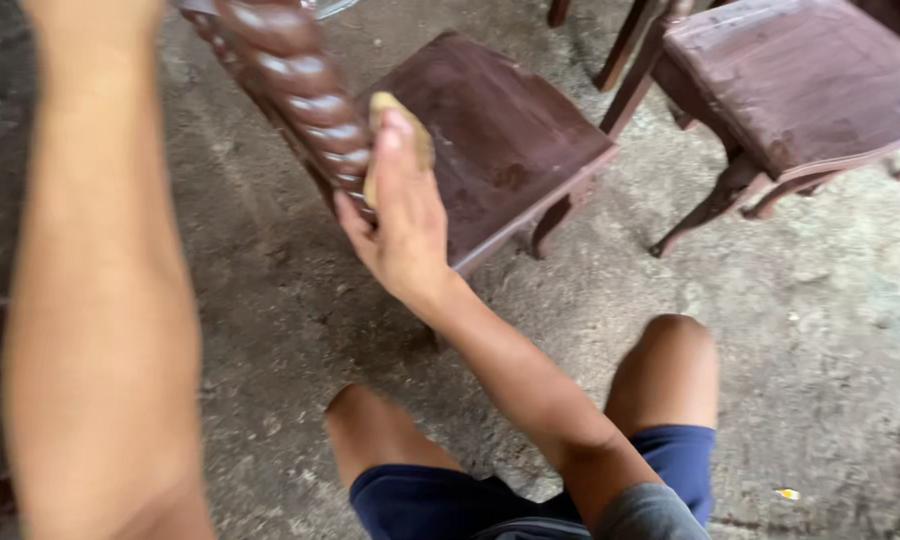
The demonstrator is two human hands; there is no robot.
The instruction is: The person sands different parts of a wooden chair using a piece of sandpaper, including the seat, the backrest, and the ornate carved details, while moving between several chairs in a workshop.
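My right hand presses a folded tan piece of sandpaper against the twisted, spiral-carved post of a dark brown wooden chair. The chair's seat lies just right of the hand. My left forearm runs up the left side of the view; the left hand itself is cut off by the top edge, so what it holds is hidden.
A second dark wooden chair with curved legs stands at the upper right. The floor is rough, dusty concrete. My bare knees and blue shorts fill the bottom centre.
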